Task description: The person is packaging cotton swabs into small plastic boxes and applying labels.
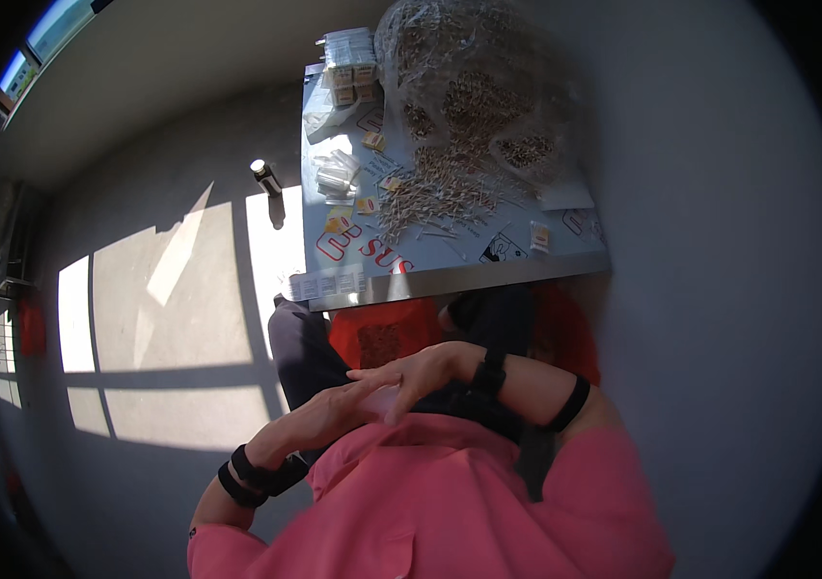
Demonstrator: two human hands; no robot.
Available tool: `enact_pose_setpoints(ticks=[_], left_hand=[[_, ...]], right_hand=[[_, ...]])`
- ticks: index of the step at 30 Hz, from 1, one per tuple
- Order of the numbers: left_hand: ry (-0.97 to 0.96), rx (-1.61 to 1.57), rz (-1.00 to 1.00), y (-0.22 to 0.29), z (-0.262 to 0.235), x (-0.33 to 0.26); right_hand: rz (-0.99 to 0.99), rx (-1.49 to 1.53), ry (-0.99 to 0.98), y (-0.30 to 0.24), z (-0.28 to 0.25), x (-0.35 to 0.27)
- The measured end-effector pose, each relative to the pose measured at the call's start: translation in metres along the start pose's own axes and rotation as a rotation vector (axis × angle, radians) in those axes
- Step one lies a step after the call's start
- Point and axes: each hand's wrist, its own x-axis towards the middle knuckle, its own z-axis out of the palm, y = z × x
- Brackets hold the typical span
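Close to my waist, above my lap, my left hand [336, 409] and my right hand [421, 374] meet, the fingers overlapping. A pale, see-through piece [381, 400], too unclear to name, shows between them. Both hands are off the table [450, 282]. On that table ahead lies a loose heap of thin sticks with brown tips, like cotton swabs [430, 198]. Behind it stands a large clear plastic bag [483, 92] full of more of them. Small clear plastic sleeves [337, 176] lie left of the heap, with several yellow cards [339, 220] nearby.
Filled packs [345, 82] are stacked at the table's far left corner. One small pack [539, 237] lies near the front right, and a strip of clear sleeves [327, 285] at the front left edge. Red bags [387, 328] sit under the table. A dark bottle [264, 178] stands on the floor.
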Motion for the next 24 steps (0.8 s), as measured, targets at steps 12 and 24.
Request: enact_pose_setpoints(ticks=[12, 24], left_hand=[[-0.295, -0.261, -0.046, 0.011, -0.020, -0.006], [-0.060, -0.564, -0.004, 0.007, -0.027, -0.009]], right_hand=[[0.071, -0.100, -0.061, -0.017, -0.006, -0.042], [-0.570, 0.477, 0.451, -0.029, 0.005, -0.033]])
